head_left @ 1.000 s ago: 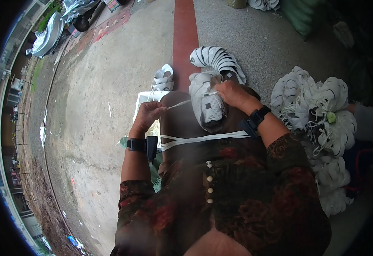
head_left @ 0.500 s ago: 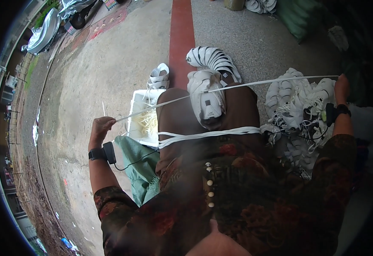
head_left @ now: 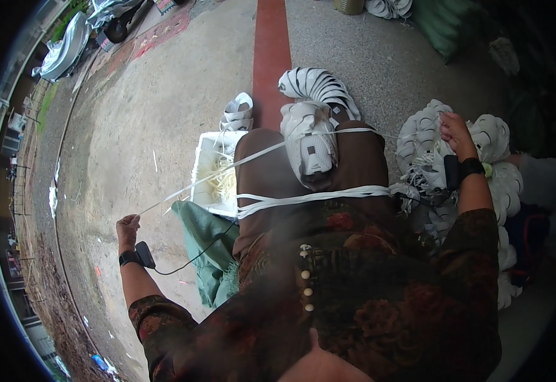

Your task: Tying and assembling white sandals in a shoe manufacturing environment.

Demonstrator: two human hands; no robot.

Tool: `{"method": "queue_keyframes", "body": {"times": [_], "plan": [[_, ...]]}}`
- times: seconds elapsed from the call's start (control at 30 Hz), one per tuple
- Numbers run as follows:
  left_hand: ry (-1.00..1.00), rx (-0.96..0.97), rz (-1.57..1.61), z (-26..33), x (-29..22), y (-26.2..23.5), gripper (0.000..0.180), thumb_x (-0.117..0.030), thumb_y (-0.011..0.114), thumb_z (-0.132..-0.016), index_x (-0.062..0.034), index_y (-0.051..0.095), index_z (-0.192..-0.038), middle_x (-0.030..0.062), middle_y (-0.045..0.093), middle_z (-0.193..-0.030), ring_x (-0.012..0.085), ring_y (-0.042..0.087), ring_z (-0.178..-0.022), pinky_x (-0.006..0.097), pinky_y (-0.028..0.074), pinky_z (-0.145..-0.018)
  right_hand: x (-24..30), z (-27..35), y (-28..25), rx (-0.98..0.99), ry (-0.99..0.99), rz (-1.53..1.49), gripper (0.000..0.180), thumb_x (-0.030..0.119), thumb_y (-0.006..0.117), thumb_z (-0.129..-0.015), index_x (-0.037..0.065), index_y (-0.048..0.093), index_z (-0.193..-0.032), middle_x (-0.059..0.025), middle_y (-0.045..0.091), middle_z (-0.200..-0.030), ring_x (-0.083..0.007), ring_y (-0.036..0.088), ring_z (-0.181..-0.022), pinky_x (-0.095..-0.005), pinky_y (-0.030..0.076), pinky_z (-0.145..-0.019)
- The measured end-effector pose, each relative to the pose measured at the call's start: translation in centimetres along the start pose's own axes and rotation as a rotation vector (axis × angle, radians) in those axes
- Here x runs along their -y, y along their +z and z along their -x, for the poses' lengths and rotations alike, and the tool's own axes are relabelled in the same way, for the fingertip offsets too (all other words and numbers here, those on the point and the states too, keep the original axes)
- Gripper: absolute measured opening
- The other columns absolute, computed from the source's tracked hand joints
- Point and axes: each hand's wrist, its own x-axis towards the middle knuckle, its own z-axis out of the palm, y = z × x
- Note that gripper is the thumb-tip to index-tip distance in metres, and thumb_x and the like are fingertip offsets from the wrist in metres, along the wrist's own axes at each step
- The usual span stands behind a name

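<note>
A white shoe upper (head_left: 316,151) rests between my knees, its toe toward me. Through it runs a flat white shoelace (head_left: 224,170), stretched out to both sides. Low on the left, my left hand (head_left: 127,230) pinches one end of the lace, fingers closed. My right hand (head_left: 458,132) is also closed, on the lace's thin-looking other side, in front of the piled uppers at the right. Across my thighs lies a bundle of loose white laces (head_left: 316,198). Each wrist wears a black strap with a small device.
Left of my knees stands a white foam box (head_left: 196,167) with cream-coloured laces inside, beside a green sack (head_left: 198,239). Stacked uppers (head_left: 319,84) curve beyond my knees, with a few more (head_left: 236,113) to their left. Heaped white uppers (head_left: 418,134) fill the right side.
My left hand has moved down and slightly left with the lace. My right hand has come inward from the far right, and the lace on that side now spans a shorter distance.
</note>
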Motion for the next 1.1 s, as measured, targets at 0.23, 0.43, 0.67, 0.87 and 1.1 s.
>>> {"method": "queue_keyframes", "body": {"times": [0.23,0.43,0.67,0.87,1.1], "plan": [[-0.311,0.228,-0.171,2.2,0.4,7.6,0.017,-0.019,0.062,-0.083,-0.0022,0.066,-0.079,0.0046,0.059,-0.056,0.0094,0.047,-0.041,0.024,0.034,-0.036,-3.1,3.4,22.0,0.815,0.028,0.267,0.019,0.018,0.055,-0.086,0.005,0.054,-0.072,-0.0037,0.056,-0.062,-0.0072,0.046,-0.048,-0.0225,0.037,-0.045],[-0.233,0.682,0.514,4.6,-12.0,19.6,0.018,-0.026,0.059,-0.09,-0.0085,0.058,-0.087,0.0019,0.059,-0.065,0.0098,0.051,-0.047,0.02,0.037,-0.041,-4.0,0.3,25.8,0.566,-0.639,0.703,0.013,0.01,0.059,-0.075,0.0,0.057,-0.067,-0.0083,0.057,-0.06,-0.0135,0.052,-0.052,-0.0299,0.042,-0.052],[0.285,1.049,0.474,9.9,-27.0,28.8,0.017,-0.024,0.063,-0.086,-0.0073,0.06,-0.081,0.0032,0.064,-0.074,0.0102,0.058,-0.062,0.023,0.043,-0.055,-4.7,1.5,27.5,0.37,-0.613,0.549,0.013,0.008,0.063,-0.074,-0.001,0.057,-0.066,-0.0062,0.056,-0.059,-0.0125,0.052,-0.056,-0.0305,0.042,-0.056],[0.829,0.86,0.065,12.6,-31.4,34.6,0.026,-0.007,0.065,-0.079,-0.006,0.062,-0.104,0.0082,0.063,-0.079,0.0201,0.06,-0.069,0.03,0.048,-0.066,-5.7,2.3,27.4,0.478,-0.099,0.079,0.016,0.005,0.064,-0.08,0.003,0.056,-0.066,0.0011,0.053,-0.057,-0.008,0.05,-0.052,-0.0219,0.038,-0.045],[0.891,0.614,-0.043,12.3,-31.7,36.3,0.037,-0.01,0.066,-0.075,-0.0105,0.06,-0.112,0.0167,0.065,-0.088,0.0309,0.064,-0.081,0.034,0.05,-0.072,-4.9,2.5,27.4,0.547,-0.186,0.132,0.014,0.001,0.06,-0.081,0.004,0.053,-0.069,-0.0018,0.056,-0.062,-0.0071,0.05,-0.052,-0.02,0.039,-0.046]]}}
